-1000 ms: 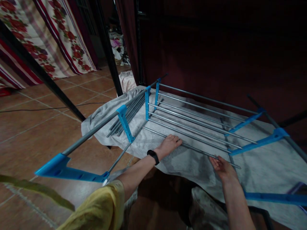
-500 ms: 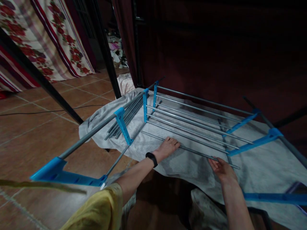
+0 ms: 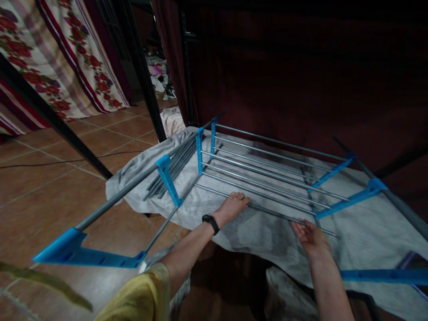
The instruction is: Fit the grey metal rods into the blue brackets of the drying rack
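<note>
A loose grey metal rod (image 3: pixel 270 210) lies crosswise just over the grey blanket (image 3: pixel 234 232), in front of a partly assembled rack. My left hand (image 3: pixel 234 206), with a black band on its wrist, is closed over the rod's middle. Farther right, my right hand (image 3: pixel 309 236) grips the same rod from below, palm turned up. The rack has blue plastic brackets (image 3: pixel 168 180) on long grey side poles (image 3: pixel 133 189), with several thin crossbars (image 3: pixel 267 169) joining its two sides. Another blue bracket (image 3: pixel 377 276) sits near my right forearm.
A bundle of grey rods (image 3: pixel 179 165) lies on the blanket behind the left side pole. Black metal posts (image 3: pixel 143 71) stand at the left, and a dark red curtain (image 3: pixel 301 89) hangs behind. A thin cable (image 3: pixel 73 159) crosses the tiled floor (image 3: pixel 43 191).
The view has shifted slightly. Both hands keep their hold on the rod, with hardly any movement relative to the rack.
</note>
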Tool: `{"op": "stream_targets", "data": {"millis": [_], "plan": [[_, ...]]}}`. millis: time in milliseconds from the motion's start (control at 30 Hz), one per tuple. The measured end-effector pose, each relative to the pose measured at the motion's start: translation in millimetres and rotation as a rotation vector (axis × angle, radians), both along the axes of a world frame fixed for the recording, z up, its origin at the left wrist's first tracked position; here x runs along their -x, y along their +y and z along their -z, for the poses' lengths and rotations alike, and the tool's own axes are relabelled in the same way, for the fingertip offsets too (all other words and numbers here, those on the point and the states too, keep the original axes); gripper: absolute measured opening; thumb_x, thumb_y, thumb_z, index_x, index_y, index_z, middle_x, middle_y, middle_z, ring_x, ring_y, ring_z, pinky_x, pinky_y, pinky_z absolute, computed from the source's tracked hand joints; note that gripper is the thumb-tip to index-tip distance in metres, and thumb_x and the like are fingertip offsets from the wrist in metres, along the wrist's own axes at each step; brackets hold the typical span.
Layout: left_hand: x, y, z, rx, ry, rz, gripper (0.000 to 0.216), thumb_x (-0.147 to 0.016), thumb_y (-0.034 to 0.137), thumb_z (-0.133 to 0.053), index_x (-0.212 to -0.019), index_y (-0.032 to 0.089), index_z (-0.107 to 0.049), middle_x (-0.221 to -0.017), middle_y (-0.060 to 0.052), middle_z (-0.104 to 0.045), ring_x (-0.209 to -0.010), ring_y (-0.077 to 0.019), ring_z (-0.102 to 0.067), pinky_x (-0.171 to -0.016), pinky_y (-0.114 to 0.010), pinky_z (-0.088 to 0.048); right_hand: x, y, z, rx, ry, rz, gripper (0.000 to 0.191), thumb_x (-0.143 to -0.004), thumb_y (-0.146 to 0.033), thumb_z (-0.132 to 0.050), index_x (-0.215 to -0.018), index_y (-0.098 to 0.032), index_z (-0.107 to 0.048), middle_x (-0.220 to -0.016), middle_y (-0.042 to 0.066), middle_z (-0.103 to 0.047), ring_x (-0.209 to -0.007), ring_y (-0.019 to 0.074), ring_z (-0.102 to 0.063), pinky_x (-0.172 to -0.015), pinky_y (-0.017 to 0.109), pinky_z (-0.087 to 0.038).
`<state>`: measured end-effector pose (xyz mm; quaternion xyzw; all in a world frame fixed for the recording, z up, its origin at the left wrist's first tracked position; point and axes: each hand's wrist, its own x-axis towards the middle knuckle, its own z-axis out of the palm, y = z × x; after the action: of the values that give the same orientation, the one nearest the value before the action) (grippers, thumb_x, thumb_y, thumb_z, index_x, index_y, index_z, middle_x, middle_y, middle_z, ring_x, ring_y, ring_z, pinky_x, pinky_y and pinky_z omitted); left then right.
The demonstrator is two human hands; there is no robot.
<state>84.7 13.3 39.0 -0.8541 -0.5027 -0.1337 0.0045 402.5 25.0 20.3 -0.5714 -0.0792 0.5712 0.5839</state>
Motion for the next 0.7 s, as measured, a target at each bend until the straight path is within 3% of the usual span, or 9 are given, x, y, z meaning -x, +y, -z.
{"op": "stream_targets", "data": {"millis": [100, 200, 367, 533, 700], "plan": [[-1.7, 0.8, -5.6, 0.0, -0.013, 0.005, 0.021, -0.1, 0.029, -0.053, -0.115, 0.02, -0.064, -0.106, -0.007, -0.063, -0.098, -0.0207, -0.06, -0.092, -0.035, -0.042, 3.8, -1.4, -6.0, -0.048, 0.018, 0.003, 0.013, -0.079, -0.007, -0.059, -0.079, -0.02, -0.058, -0.081, 0.002, -0.067, -0.08, 0.012, -0.07, -0.08, 0.026, -0.063], [-2.2, 1.0, -14.0, -0.011, -0.019, 0.007, 0.019, -0.101, 0.024, -0.047, -0.109, 0.019, -0.063, -0.105, -0.007, -0.063, -0.098, -0.02, -0.059, -0.093, -0.035, -0.042, 10.4, -4.4, -16.3, -0.168, 0.064, -0.039, 0.014, -0.075, -0.007, -0.062, -0.083, -0.019, -0.062, -0.085, 0.002, -0.069, -0.086, 0.0123, -0.07, -0.086, 0.028, -0.062], [-2.9, -0.5, -34.3, -0.056, -0.07, -0.044, 0.025, -0.097, 0.008, -0.04, -0.112, 0.018, -0.058, -0.105, -0.007, -0.063, -0.101, -0.0209, -0.057, -0.096, -0.036, -0.041, 23.1, -13.5, -31.2, -0.404, 0.107, -0.218, 0.037, -0.063, -0.007, -0.068, -0.098, -0.019, -0.067, -0.105, 0.006, -0.072, -0.106, 0.0173, -0.069, -0.1, 0.035, -0.056], [-5.9, -7.4, -71.6, -0.137, -0.181, -0.085, 0.038, -0.092, 0.001, -0.036, -0.12, 0.018, -0.054, -0.111, -0.009, -0.063, -0.105, -0.0231, -0.056, -0.097, -0.039, -0.042, 33.3, -12.8, -26.2, -0.385, 0.05, -0.251, 0.054, -0.055, -0.003, -0.065, -0.106, -0.02, -0.067, -0.114, 0.006, -0.072, -0.109, 0.0153, -0.067, -0.112, 0.038, -0.046], [-12.8, -11.3, -117.6, -0.212, -0.407, -0.162, 0.035, -0.094, 0.006, -0.032, -0.119, 0.019, -0.052, -0.108, -0.011, -0.064, -0.104, -0.0247, -0.058, -0.095, -0.041, -0.045, 47.5, -9.6, -17.4, -0.364, 0.097, -0.255, 0.043, -0.063, -0.007, -0.067, -0.102, -0.024, -0.067, -0.107, 0.003, -0.074, -0.098, 0.0137, -0.07, -0.101, 0.032, -0.054]]}}
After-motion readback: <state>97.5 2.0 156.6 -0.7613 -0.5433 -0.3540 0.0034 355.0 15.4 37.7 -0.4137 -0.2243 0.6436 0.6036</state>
